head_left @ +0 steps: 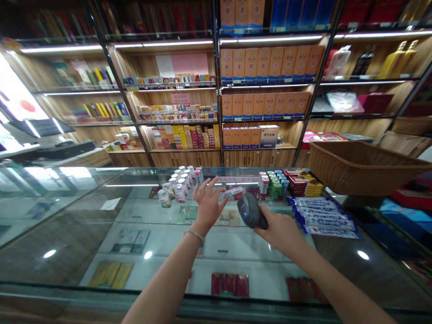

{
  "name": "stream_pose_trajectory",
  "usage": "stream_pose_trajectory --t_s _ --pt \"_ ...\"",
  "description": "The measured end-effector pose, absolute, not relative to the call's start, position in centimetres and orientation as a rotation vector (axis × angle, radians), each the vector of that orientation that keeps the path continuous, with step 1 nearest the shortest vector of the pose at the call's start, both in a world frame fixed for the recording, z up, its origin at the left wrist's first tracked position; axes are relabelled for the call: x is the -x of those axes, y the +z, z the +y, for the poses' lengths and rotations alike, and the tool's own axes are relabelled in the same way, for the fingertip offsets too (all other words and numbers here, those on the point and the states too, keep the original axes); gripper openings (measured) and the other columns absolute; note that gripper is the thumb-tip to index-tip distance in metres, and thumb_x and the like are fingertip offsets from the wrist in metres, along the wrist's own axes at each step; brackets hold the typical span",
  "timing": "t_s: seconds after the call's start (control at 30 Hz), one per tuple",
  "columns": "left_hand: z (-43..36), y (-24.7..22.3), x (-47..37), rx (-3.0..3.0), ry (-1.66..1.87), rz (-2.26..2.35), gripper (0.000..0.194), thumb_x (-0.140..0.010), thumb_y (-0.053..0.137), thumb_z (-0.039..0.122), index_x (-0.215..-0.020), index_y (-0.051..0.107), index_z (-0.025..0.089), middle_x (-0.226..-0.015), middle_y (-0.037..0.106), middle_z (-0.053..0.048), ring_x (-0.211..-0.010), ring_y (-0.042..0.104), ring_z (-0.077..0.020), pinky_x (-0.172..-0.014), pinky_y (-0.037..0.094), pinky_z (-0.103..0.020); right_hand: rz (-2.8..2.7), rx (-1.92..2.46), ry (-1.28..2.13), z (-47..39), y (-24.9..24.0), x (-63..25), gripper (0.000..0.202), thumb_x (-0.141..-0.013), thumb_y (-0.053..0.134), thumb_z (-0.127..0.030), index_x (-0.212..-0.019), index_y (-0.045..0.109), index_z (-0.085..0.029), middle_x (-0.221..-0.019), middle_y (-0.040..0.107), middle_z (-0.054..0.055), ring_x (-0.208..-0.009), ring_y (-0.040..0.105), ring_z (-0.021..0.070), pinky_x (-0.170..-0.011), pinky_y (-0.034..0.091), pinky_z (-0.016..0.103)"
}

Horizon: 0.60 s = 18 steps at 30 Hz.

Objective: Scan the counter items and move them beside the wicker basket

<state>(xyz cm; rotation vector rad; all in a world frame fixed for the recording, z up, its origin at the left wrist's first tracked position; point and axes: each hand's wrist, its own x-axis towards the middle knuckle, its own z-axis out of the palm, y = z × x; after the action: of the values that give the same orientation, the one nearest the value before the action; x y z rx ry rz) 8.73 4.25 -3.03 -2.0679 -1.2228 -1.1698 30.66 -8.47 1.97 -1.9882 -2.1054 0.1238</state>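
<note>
Over the middle of the glass counter, my left hand (pixel 208 204) has its fingers spread, with a small white and pink pack (pixel 232 192) at its thumb and fingertips. To its right, my right hand (pixel 278 227) is wrapped round the handle of a dark grey barcode scanner (pixel 249 210), whose head points toward the pack. A blue light shows on the scanner. Left of my left hand stand rows of small white bottles (pixel 180 191). Behind the scanner on the right are small pink, green and blue packs (pixel 275 185).
Red and yellow packets (pixel 303 183) and blue-white wrapped sticks (pixel 324 217) lie at the right, beside a brown wicker basket (pixel 364 166). Goods show under the glass counter (pixel 162 245). Stocked shelves (pixel 263 85) line the wall behind. A monitor (pixel 40 128) stands far left.
</note>
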Motion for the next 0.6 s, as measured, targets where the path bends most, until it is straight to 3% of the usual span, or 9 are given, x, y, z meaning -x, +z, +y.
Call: stream_pose_trajectory --t_s 0.1,0.17,0.23,0.3,0.43,0.6 --pt "4.2 -3.0 -8.7 2.062 -1.180 -1.236 0.017 -0.085 0.078 0.040 -0.097 0.072 0.030 -0.145 0.063 -0.005 -0.137 0.048 -0.0319 -0.119 0.017 -0.054 -2.104 1.971 0.082 -7.9 0.8 -30.7 0.025 -0.090 0.061 -0.032 -0.112 0.065 -0.020 -0.102 0.079 0.011 -0.092 0.076 0.0321 -0.073 0.052 0.036" --pt "4.2 -3.0 -8.8 2.061 -1.179 -1.235 0.017 -0.085 0.078 0.040 -0.097 0.072 0.029 -0.145 0.063 -0.005 -0.137 0.048 -0.0320 -0.119 0.017 -0.054 -2.135 1.849 0.045 -7.5 -0.4 -30.6 0.025 -0.087 0.066 -0.029 -0.110 0.066 -0.019 -0.115 0.076 0.013 -0.107 0.073 0.0329 -0.085 0.055 0.041" --pt "4.2 -3.0 -8.8 2.070 -1.177 -1.230 0.017 -0.085 0.078 0.040 -0.097 0.072 0.029 -0.145 0.063 -0.005 -0.137 0.048 -0.0322 -0.118 0.017 -0.054 -2.168 1.710 -0.054 -7.3 -1.7 -30.4 0.029 -0.083 0.072 -0.027 -0.110 0.067 -0.018 -0.139 0.065 0.017 -0.134 0.058 0.0372 -0.105 0.050 0.051" --pt "4.2 -2.9 -8.7 2.082 -1.183 -1.231 0.017 -0.085 0.077 0.040 -0.098 0.072 0.029 -0.146 0.062 -0.006 -0.138 0.048 -0.0322 -0.118 0.018 -0.054 -2.196 1.664 -0.114 -7.2 -2.9 -30.1 0.030 -0.082 0.075 -0.028 -0.108 0.068 -0.017 -0.155 0.052 0.018 -0.148 0.040 0.0413 -0.115 0.040 0.062" --pt "4.2 -2.9 -8.7 2.095 -1.203 -1.240 0.017 -0.086 0.077 0.039 -0.098 0.072 0.029 -0.147 0.062 -0.006 -0.139 0.047 -0.0322 -0.119 0.018 -0.055 -2.280 1.668 -0.058 -7.7 -4.1 -29.2 0.035 -0.083 0.078 -0.035 -0.109 0.068 -0.015 -0.166 0.033 0.021 -0.155 0.026 0.0431 -0.117 0.034 0.068" --pt "4.2 -2.9 -8.8 2.085 -1.227 -1.255 0.015 -0.086 0.076 0.039 -0.097 0.072 0.030 -0.146 0.062 -0.005 -0.138 0.048 -0.0312 -0.120 0.016 -0.055 -2.382 1.633 0.076 -8.6 -3.8 -28.6 0.045 -0.084 0.076 -0.044 -0.119 0.067 -0.016 -0.168 0.028 0.020 -0.158 0.014 0.0426 -0.119 0.021 0.076"
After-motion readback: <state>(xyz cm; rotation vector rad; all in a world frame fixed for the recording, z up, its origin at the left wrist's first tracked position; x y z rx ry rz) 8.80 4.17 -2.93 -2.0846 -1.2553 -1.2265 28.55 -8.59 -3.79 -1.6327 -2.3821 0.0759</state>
